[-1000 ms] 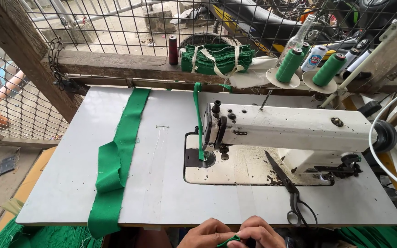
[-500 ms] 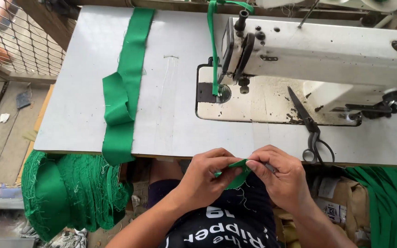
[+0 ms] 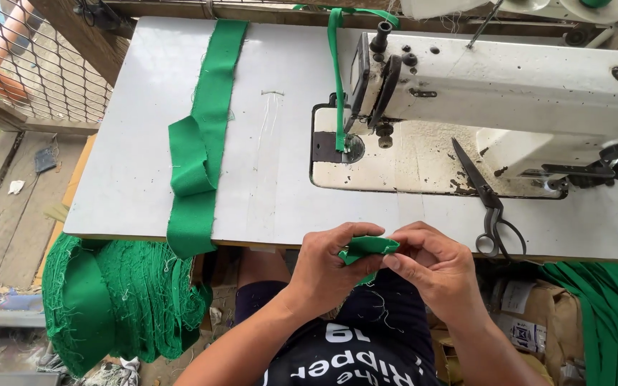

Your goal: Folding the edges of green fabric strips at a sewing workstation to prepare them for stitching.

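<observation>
Your left hand (image 3: 330, 264) and right hand (image 3: 434, 266) both pinch the folded green strip (image 3: 368, 247) at the table edge (image 3: 266, 239), fingertips pressing the fold flat, clear of the sewing machine (image 3: 495, 93).

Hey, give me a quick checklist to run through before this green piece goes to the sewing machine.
1. Green fabric piece pinched by both hands, left hand and right hand: ok.
2. Fold even: cannot tell, fingers cover it.
3. Narrow green tape at the needle area of the sewing machine: not ok, it lies under the foot.
4. Scissors lying on the machine bed, away from the needle: ok.
5. Long green strip lying on the table, left of the machine: ok.
</observation>
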